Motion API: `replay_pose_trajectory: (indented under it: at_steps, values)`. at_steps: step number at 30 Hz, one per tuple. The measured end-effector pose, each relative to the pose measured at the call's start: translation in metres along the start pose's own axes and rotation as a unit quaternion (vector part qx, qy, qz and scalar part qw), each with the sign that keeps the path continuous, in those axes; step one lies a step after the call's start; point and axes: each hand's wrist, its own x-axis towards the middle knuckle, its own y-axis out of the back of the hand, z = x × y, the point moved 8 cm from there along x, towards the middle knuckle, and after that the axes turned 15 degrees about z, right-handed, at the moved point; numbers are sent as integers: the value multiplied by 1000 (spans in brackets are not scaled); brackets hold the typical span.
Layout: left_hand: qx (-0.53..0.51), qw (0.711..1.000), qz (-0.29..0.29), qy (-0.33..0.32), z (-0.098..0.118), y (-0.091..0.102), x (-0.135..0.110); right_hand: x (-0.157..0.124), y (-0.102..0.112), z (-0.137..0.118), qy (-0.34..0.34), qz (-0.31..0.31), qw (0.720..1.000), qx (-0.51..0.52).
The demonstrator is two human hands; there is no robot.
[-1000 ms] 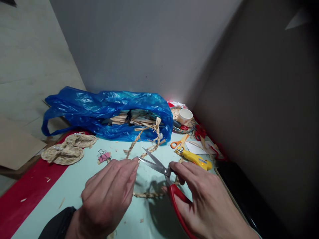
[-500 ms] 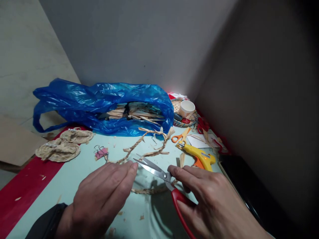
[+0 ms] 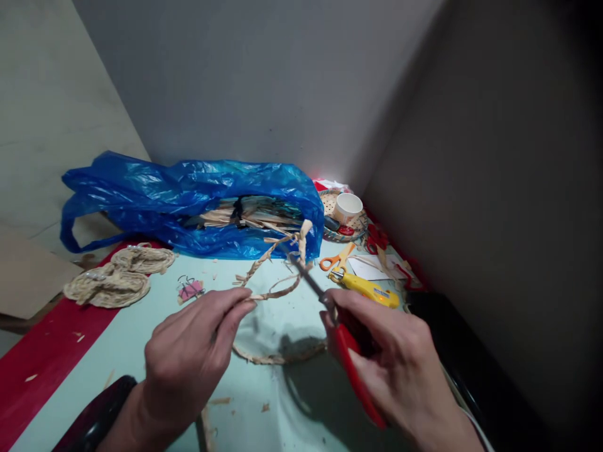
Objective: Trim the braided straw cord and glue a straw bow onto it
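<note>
Between thumb and fingers, my left hand (image 3: pixel 193 351) pinches a braided straw cord (image 3: pixel 281 292) with frayed strands along it. The cord loops up toward the bag, and a pale stub of it sticks up at the top. A curved stretch of braid lies lower down on the pale green tabletop (image 3: pixel 254 402). My right hand (image 3: pixel 391 358) is wrapped round red-handled scissors (image 3: pixel 351 358). Their blades point up and left, close to the cord's upper right side; whether they touch it I cannot tell.
Behind the hands lies a blue plastic bag (image 3: pixel 155 194) of straw. To its right are a basket (image 3: pixel 330 199) with a white cup (image 3: pixel 349 207), orange scissors (image 3: pixel 336 258) and a yellow glue gun (image 3: pixel 365 287). Woven straw sandals (image 3: pixel 110 285) and a pink-and-black clip (image 3: pixel 191 289) sit left.
The scissors have swung upward, and their blades look closer together. My left hand has turned, showing the braid in its fingertips. The cord's upper end has risen.
</note>
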Motion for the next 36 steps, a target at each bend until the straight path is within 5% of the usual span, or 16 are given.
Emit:
replay_pose_trajectory:
  at_steps: [3,6,9,12,21,31,36]
  values:
    - [-74,975,-52,204,-18,-13,-3,4,2,15,-101,41,993,42]
    - [-213,880,-112,409,-27,-28,-16,3,-4,28,-196,33,975,98]
    - [-321,786,-153,506,-21,-37,-23,1,-15,31,-244,-1,960,136]
    - [-395,722,-163,543,-16,-37,-24,-3,-27,28,-255,-43,954,151]
    - [-437,619,-61,650,-30,-28,-25,-10,-34,8,-124,-60,985,105]
    - [-507,562,-66,650,-21,-27,-21,-14,-41,-12,1,-51,995,82]
    - [-524,555,-66,642,-18,-28,-17,-16,-36,-20,53,-22,995,78]
